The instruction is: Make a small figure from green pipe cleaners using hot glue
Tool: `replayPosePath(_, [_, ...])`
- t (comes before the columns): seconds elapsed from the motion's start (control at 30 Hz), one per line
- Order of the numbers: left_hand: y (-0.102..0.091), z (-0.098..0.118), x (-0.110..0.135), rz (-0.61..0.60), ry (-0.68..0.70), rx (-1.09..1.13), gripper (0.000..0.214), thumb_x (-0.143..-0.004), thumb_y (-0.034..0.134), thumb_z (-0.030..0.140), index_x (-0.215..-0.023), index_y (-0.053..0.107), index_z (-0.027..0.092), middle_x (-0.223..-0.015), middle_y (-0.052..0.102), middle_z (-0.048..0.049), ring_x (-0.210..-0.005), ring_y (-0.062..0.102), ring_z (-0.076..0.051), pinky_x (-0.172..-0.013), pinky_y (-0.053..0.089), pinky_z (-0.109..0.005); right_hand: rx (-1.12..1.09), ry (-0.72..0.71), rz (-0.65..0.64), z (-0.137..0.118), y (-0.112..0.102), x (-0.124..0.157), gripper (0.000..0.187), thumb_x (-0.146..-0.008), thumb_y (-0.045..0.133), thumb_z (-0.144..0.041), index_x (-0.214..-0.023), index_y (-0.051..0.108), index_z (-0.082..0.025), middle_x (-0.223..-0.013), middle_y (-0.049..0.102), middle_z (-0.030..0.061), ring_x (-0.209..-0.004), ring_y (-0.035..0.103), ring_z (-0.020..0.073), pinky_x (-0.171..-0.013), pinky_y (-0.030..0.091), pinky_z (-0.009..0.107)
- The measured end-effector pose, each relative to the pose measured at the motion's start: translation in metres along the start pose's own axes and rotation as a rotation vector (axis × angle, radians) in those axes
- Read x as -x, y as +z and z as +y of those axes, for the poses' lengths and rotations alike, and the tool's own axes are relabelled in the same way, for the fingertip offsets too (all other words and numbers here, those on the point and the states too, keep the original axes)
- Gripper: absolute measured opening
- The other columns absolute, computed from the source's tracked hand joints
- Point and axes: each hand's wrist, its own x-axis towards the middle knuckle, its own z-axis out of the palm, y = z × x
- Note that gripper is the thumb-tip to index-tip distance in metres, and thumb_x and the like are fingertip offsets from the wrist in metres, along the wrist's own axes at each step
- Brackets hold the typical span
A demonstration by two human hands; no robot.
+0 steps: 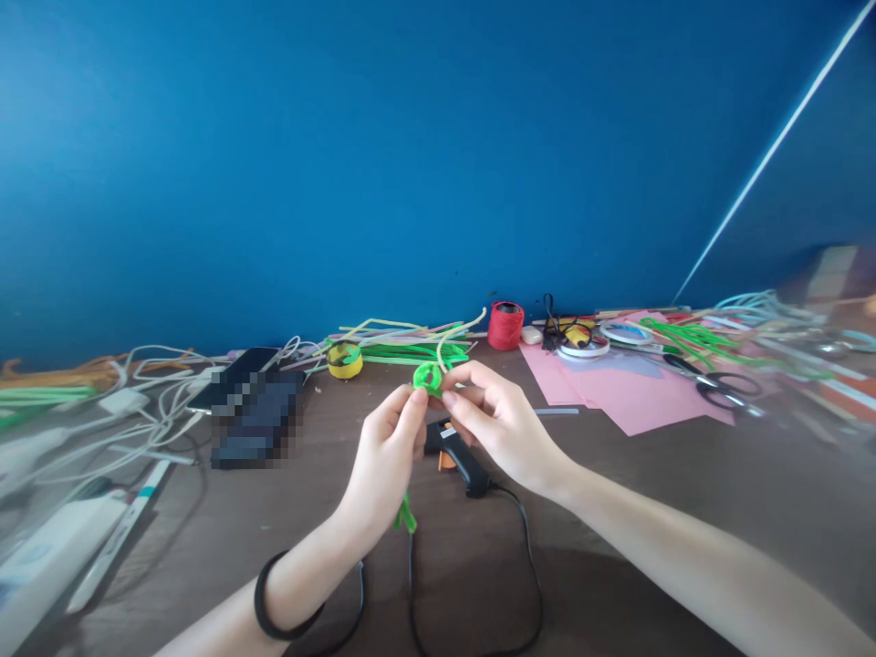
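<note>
Both hands meet above the middle of the brown table [616, 511]. My left hand [387, 461] pinches a green pipe cleaner curled into a small coil [428, 376], and the cleaner's tail sticks out below that palm. My right hand [496, 420] pinches the same coil from the right side with thumb and fingers closed. Directly under the hands lies a black hot glue gun [457, 456] with its black cord running toward me. A black band sits on my left wrist.
A phone [250, 401] and tangled white cables lie at the left. Green and yellow pipe cleaners [403, 347], a yellow tape roll [344, 359] and a red thread spool [505, 325] line the blue wall. Pink paper [616, 388], tape rings and scissors [725, 388] sit at the right.
</note>
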Motion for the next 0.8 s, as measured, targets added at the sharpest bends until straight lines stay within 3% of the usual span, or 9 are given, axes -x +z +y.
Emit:
replayPosePath(0.23, [0.0015,-0.0002,0.0004,-0.046,-0.098,0.169,0.032,-0.082,0.049,0.044,-0.064,0.042,0.018,-0.046,0.024,0.0096,-0.040,0.019,-0.004,-0.036,0.018,-0.016,-0.048,0.029,0.032,0.0011,-0.0007,-0.0009,0.012,-0.086,0.052,-0.027,-0.089,0.042,-0.022,-0.053,0.050,-0.0081,-0.040,0.041,0.0041,-0.038,0.031,0.014])
replayPosePath(0.47, [0.0013,0.0022,0.0001,-0.156,-0.244,0.389,0.031,-0.084,0.046,0.042,-0.065,0.042,0.018,-0.043,0.017,0.0123,-0.035,0.011,-0.002,-0.033,0.016,-0.013,-0.025,0.018,0.021,0.0006,-0.0028,-0.0017,0.012,-0.085,0.054,-0.027,-0.080,0.047,-0.018,-0.066,0.057,-0.0038,-0.043,0.047,0.0035,-0.039,0.036,0.015])
replayPosePath(0.63, [-0.0012,0.0032,-0.0014,-0.276,-0.278,0.479,0.031,-0.087,0.039,0.041,-0.068,0.046,0.017,-0.041,0.014,0.0129,-0.033,0.007,-0.002,-0.031,0.017,-0.013,-0.085,0.063,-0.004,-0.0013,-0.0032,-0.0038,0.016,-0.084,0.054,-0.029,-0.077,0.047,-0.017,-0.065,0.058,-0.0034,-0.041,0.048,0.0040,-0.037,0.035,0.016])
replayPosePath(0.8, [-0.0024,0.0063,-0.0016,-0.298,-0.315,0.526,0.034,-0.089,0.035,0.039,-0.066,0.046,0.017,-0.041,0.012,0.0124,-0.034,0.005,-0.003,-0.031,0.016,-0.013,-0.055,0.051,0.003,-0.0049,-0.0049,-0.0041,0.015,-0.084,0.054,-0.029,-0.079,0.050,-0.016,-0.067,0.059,-0.0019,-0.044,0.048,0.0044,-0.039,0.035,0.017])
